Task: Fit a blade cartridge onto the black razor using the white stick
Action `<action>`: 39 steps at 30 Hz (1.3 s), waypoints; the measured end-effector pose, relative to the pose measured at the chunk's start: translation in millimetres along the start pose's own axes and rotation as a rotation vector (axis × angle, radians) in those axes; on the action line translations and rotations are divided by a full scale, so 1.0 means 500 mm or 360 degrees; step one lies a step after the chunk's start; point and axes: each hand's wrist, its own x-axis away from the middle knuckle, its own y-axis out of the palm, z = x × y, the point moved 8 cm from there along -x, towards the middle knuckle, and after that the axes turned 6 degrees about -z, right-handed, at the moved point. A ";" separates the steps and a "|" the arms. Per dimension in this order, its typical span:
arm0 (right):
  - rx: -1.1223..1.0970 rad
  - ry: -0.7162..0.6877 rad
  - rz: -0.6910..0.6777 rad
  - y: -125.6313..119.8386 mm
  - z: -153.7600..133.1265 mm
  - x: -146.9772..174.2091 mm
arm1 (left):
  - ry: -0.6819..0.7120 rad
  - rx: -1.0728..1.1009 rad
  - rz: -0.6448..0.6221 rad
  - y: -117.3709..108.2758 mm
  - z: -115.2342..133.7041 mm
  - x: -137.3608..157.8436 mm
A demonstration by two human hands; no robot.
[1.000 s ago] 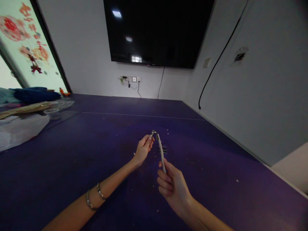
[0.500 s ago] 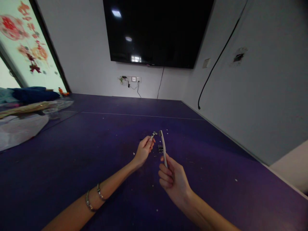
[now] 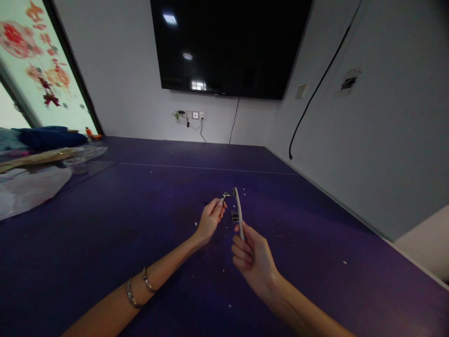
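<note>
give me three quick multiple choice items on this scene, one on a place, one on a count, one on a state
1. Where does the small dark clip-like piece lie?
A. on the purple tabletop, between the hands
B. on the black wall screen
C. on the white plastic bag

2. How many bracelets are on the left wrist?
A. none
B. two
C. five

3. How do the slim white handle and the small metal head piece stand?
A. joined
B. apart, one in each hand
C. both lying on the table

Answers: 1 A, it rests on the table past the fingers. 2 B, two bands show. 3 B, right hand grips the handle, left hand pinches the piece, a gap between.
</note>
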 end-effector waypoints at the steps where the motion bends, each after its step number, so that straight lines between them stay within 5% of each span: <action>1: 0.0007 0.0013 0.0011 -0.002 0.005 0.001 | 0.0004 -0.0006 0.0015 -0.001 0.002 0.001; 6: -0.0007 0.0121 0.0031 -0.009 0.034 0.014 | 0.0018 -0.0006 0.0074 -0.011 0.008 -0.001; 12: 0.0014 0.0023 0.0044 -0.001 0.004 0.005 | 0.0060 -0.0087 0.0051 -0.009 0.006 0.001; 19: 0.0061 0.0160 0.0076 -0.010 0.052 0.028 | 0.0069 -0.0052 0.0072 -0.015 0.011 -0.003; 28: 0.0552 -0.0608 -0.0079 0.035 -0.157 -0.011 | -0.0204 0.0081 -0.0117 0.002 -0.022 -0.003; 39: 0.1596 -0.0890 0.0226 -0.080 -0.300 -0.066 | -0.0042 -0.0190 -0.0098 0.001 0.007 -0.011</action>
